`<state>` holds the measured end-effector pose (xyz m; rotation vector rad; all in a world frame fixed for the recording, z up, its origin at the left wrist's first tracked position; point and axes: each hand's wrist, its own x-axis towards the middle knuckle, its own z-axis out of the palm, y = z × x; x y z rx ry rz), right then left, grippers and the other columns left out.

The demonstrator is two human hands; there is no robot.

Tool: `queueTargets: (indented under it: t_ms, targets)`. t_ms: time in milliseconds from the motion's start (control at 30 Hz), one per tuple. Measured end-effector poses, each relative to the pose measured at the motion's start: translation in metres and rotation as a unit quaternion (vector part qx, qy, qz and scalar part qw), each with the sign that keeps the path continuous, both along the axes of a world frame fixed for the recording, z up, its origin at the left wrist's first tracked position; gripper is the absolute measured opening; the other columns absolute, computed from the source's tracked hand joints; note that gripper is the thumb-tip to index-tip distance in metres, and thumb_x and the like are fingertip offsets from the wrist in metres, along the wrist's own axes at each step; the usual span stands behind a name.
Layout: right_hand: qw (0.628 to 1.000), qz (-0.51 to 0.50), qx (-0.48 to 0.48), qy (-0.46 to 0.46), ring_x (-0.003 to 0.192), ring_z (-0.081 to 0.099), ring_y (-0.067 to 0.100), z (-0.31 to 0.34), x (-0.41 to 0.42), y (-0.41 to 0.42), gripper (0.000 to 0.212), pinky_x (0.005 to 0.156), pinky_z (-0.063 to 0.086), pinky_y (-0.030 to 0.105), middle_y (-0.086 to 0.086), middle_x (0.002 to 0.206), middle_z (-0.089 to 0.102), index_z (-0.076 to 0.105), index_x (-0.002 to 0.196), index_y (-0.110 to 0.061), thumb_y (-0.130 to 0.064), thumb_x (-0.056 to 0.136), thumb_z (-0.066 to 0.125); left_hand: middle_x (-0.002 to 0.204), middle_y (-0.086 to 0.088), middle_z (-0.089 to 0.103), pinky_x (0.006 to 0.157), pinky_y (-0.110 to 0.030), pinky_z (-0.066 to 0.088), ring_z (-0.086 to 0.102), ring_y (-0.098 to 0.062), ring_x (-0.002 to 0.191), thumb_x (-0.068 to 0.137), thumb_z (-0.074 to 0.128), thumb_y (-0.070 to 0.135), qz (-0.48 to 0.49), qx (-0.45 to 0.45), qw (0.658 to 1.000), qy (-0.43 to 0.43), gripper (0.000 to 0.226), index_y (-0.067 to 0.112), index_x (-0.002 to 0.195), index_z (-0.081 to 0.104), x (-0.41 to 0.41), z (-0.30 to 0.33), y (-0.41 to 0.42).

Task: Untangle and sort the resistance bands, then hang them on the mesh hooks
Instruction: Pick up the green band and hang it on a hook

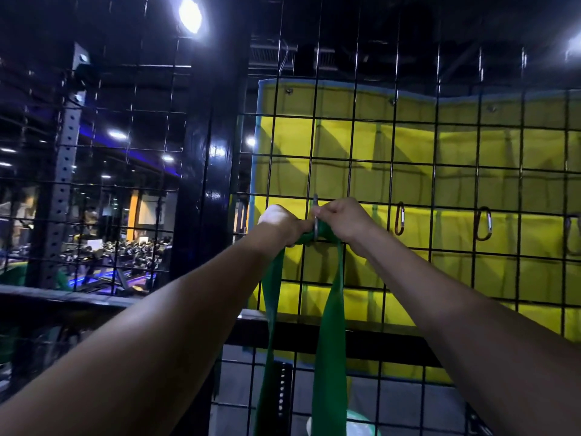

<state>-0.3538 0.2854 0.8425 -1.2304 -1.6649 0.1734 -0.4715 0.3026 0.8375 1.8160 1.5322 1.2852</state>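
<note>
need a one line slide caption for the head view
Both hands, left and right, loop a green band onto a carabiner on the black mesh.

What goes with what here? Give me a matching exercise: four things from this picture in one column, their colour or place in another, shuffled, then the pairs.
Things:
1. resistance band
2. padded mat
3. spare carabiner
4. ceiling lamp

Descriptions:
A. yellow, behind the wire mesh
B. bright white, top of the view
C. green, both strands hanging down from the two hands
D. clipped to the mesh, to the right of the hands, holding nothing

Pairs: 1-C, 2-A, 3-D, 4-B

The left hand and right hand both grip the band at a metal clip.
</note>
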Motion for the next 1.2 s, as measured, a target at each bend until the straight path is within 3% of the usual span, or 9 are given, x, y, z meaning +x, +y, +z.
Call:
queueTargets:
  t_ms: [133, 267, 433, 533, 633, 800, 933, 1067, 1200]
  targets:
    - [1.000, -0.009, -0.008, -0.001, 0.100, 0.060, 0.040, 0.003, -0.002, -0.003, 0.035, 0.091, 0.047, 0.047, 0.031, 0.112, 0.061, 0.069, 0.094, 0.005, -0.027, 0.092, 0.056, 0.075, -0.001, 0.058, 0.057, -0.022, 0.042, 0.052, -0.013, 0.063, 0.078, 0.071, 0.033, -0.006, 0.047, 0.996, -0.078, 0.018, 0.019, 0.077, 0.060, 0.003, -0.011, 0.003]
    - [1.000, -0.018, -0.017, -0.002, 0.094, 0.060, 0.034, 0.004, -0.004, -0.007, 0.032, 0.088, 0.047, 0.044, 0.031, 0.112, 0.061, 0.068, 0.093, 0.003, -0.027, 0.093, 0.055, 0.083, 0.002, 0.059, 0.075, -0.036, 0.050, 0.056, -0.018, 0.075, 0.073, 0.076, 0.020, -0.018, 0.125, 0.975, -0.181, 0.028, 0.023, 0.088, 0.053, 0.005, -0.021, 0.001]
    - [0.999, -0.011, -0.028, 0.011, 0.106, 0.058, 0.035, 0.002, -0.004, -0.008, 0.031, 0.076, 0.040, 0.030, 0.025, 0.107, 0.065, 0.069, 0.096, 0.001, -0.026, 0.094, 0.053, 0.097, 0.010, 0.068, 0.070, -0.028, 0.046, 0.062, -0.016, 0.085, 0.084, 0.065, 0.025, 0.010, 0.230, 0.966, -0.122, 0.009, 0.034, 0.085, 0.068, 0.009, -0.038, -0.006]
    - [0.999, -0.003, -0.038, 0.014, 0.089, 0.059, 0.027, 0.002, -0.003, -0.008, 0.028, 0.072, 0.039, 0.028, 0.013, 0.087, 0.067, 0.068, 0.090, -0.004, -0.026, 0.094, 0.053, 0.093, 0.006, 0.072, 0.083, -0.037, 0.052, 0.066, -0.016, 0.087, 0.081, 0.070, 0.023, -0.004, 0.284, 0.948, -0.142, 0.013, 0.031, 0.091, 0.073, 0.008, -0.050, -0.002]
    - [0.999, -0.001, -0.038, 0.014, 0.080, 0.054, 0.019, 0.003, -0.003, -0.006, 0.025, 0.070, 0.039, 0.028, 0.005, 0.078, 0.062, 0.067, 0.086, -0.009, -0.028, 0.094, 0.052, 0.090, 0.003, 0.074, 0.081, -0.039, 0.054, 0.068, -0.017, 0.085, 0.079, 0.071, 0.020, -0.011, 0.310, 0.939, -0.145, 0.016, 0.027, 0.093, 0.074, 0.008, -0.053, -0.001]
    - [0.999, -0.013, -0.030, 0.000, 0.092, 0.058, 0.025, 0.004, -0.002, -0.004, 0.030, 0.081, 0.042, 0.033, 0.014, 0.096, 0.065, 0.068, 0.095, -0.003, -0.028, 0.094, 0.052, 0.102, -0.001, 0.072, 0.083, -0.036, 0.053, 0.066, -0.016, 0.092, 0.085, 0.064, 0.011, -0.025, 0.371, 0.925, -0.082, 0.028, 0.024, 0.110, 0.069, 0.004, -0.061, -0.004]
    - [0.999, -0.022, -0.023, -0.007, 0.105, 0.058, 0.034, 0.004, -0.004, -0.005, 0.036, 0.092, 0.045, 0.041, 0.025, 0.111, 0.063, 0.067, 0.102, 0.003, -0.028, 0.094, 0.052, 0.111, -0.005, 0.067, 0.088, -0.035, 0.049, 0.062, -0.019, 0.100, 0.086, 0.061, 0.005, -0.036, 0.377, 0.925, 0.029, 0.040, 0.022, 0.123, 0.061, -0.007, -0.062, -0.006]
    - [1.000, -0.023, -0.019, -0.009, 0.090, 0.055, 0.027, 0.003, -0.004, -0.004, 0.036, 0.086, 0.046, 0.040, 0.026, 0.111, 0.063, 0.067, 0.102, 0.003, -0.028, 0.094, 0.053, 0.105, -0.006, 0.063, 0.079, -0.035, 0.047, 0.057, -0.020, 0.095, 0.090, 0.055, 0.007, -0.037, 0.379, 0.917, 0.117, 0.038, 0.022, 0.124, 0.059, -0.010, -0.057, -0.005]
    - [0.999, -0.020, -0.024, -0.004, 0.090, 0.055, 0.025, 0.004, -0.002, -0.003, 0.032, 0.077, 0.040, 0.031, 0.024, 0.110, 0.064, 0.068, 0.099, 0.000, -0.028, 0.093, 0.054, 0.104, -0.008, 0.056, 0.077, -0.031, 0.044, 0.051, -0.021, 0.100, 0.092, 0.049, 0.002, -0.040, 0.385, 0.895, 0.223, 0.040, 0.019, 0.129, 0.054, -0.013, -0.050, 0.001]
